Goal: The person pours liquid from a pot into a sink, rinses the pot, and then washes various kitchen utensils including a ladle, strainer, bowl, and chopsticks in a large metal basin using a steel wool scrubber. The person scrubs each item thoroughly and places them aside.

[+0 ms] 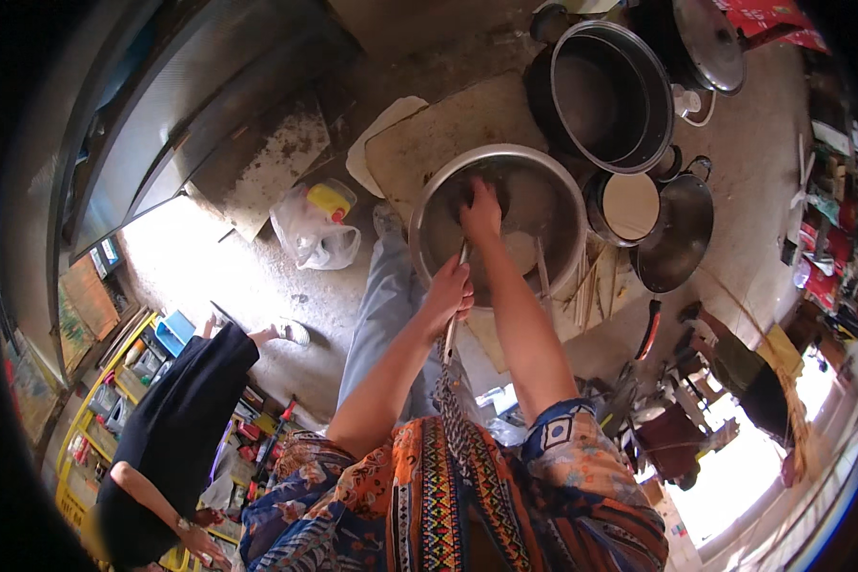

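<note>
A wide metal basin [574,186] stands on the ground in front of me, with cloudy water inside. My left hand [447,292] is closed round the handle of a long-handled metal utensil [449,336], whose handle end points toward my body. The far end of the utensil goes into the basin, where a dark round shape shows; its kind is hard to make out. My right hand [482,212] reaches down inside the basin with fingers bent against that dark shape. What its fingers hold is hidden. A thin stick [543,267] leans at the basin's near right side.
Right of the basin are a large dark pot [660,105], a smaller pot [601,214] and a wok [688,229]. A lidded pot [710,48] stands farther back. A plastic bag [319,234] with a yellow container lies left. People stand at both sides, one in black clothing [186,429].
</note>
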The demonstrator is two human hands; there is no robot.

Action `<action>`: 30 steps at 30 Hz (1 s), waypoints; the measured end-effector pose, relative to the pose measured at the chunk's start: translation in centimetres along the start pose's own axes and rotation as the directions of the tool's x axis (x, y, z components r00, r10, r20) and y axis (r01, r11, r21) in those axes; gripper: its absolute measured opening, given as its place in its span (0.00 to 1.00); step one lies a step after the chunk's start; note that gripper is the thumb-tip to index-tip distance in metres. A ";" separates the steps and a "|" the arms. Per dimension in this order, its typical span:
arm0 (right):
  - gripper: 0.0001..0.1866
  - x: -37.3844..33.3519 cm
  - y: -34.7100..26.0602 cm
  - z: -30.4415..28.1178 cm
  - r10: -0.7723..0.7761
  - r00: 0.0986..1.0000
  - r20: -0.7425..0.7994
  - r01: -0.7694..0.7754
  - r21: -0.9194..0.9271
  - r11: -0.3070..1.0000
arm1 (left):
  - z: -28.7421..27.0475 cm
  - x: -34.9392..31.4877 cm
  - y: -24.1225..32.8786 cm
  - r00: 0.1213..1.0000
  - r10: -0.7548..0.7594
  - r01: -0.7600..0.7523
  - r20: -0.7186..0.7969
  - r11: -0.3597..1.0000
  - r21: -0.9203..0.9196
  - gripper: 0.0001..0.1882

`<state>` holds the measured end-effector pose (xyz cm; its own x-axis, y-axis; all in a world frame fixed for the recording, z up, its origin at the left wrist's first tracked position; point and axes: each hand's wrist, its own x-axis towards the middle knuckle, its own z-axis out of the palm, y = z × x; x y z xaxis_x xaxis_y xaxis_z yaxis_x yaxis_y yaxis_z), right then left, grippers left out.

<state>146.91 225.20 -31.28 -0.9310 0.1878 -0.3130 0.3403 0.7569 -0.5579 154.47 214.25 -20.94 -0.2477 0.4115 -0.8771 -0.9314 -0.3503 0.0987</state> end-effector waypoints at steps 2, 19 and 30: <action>0.22 -0.2 -0.7 -1.2 0.004 0.989 0.145 0.003 -0.053 0.999 | -0.7 -0.1 0.1 0.999 0.000 0.000 -0.036 1.000 0.012 0.04; 0.20 1.0 0.3 -1.6 -0.209 0.952 0.222 0.203 0.051 0.978 | -0.7 0.6 0.6 0.990 -0.028 0.060 -0.135 0.970 0.236 0.18; 0.21 -0.7 0.6 -0.8 0.228 0.972 0.052 -0.221 -0.121 0.968 | -1.5 1.6 -1.9 0.900 0.379 -0.210 -0.213 0.808 0.550 0.21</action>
<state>147.68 226.01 -30.73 -0.8204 0.3227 -0.4720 0.5188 0.7670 -0.3775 156.25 214.36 -23.25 -0.5193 0.0583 -0.8526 -0.8475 0.0936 0.5225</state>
